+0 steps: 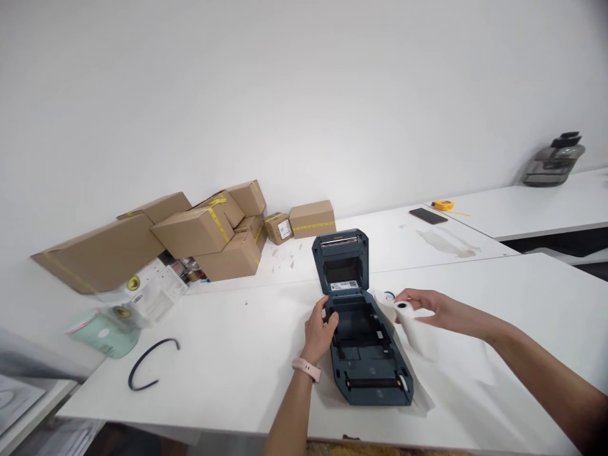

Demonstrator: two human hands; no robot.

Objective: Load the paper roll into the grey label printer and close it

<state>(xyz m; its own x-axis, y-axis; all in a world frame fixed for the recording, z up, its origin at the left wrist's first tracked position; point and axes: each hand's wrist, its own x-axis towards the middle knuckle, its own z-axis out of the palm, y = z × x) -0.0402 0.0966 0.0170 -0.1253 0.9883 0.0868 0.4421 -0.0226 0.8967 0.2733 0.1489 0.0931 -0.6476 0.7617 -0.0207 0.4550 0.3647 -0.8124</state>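
Several boxes point(194, 231) stand beyond the printer point(365, 366), left grip point(319, 328) clasping it, right grip point(439, 310) pinching a paper roll point(414, 334).

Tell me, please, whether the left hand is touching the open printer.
Touching: the head view shows the left hand against the side edge of the open printer, with the thumb lapped over its rim.

With the dark printer point(368, 329) as the clock's centre, I can't read the small label point(344, 285) inside its lid. A white round thing point(380, 296) at one o'clock is partly covered by the right hand point(432, 309) and its paper roll point(412, 329), whose lower end blurs. The bottle point(553, 164) at two is smeared; papers point(19, 396) at nine run out of view, as do both forearms.
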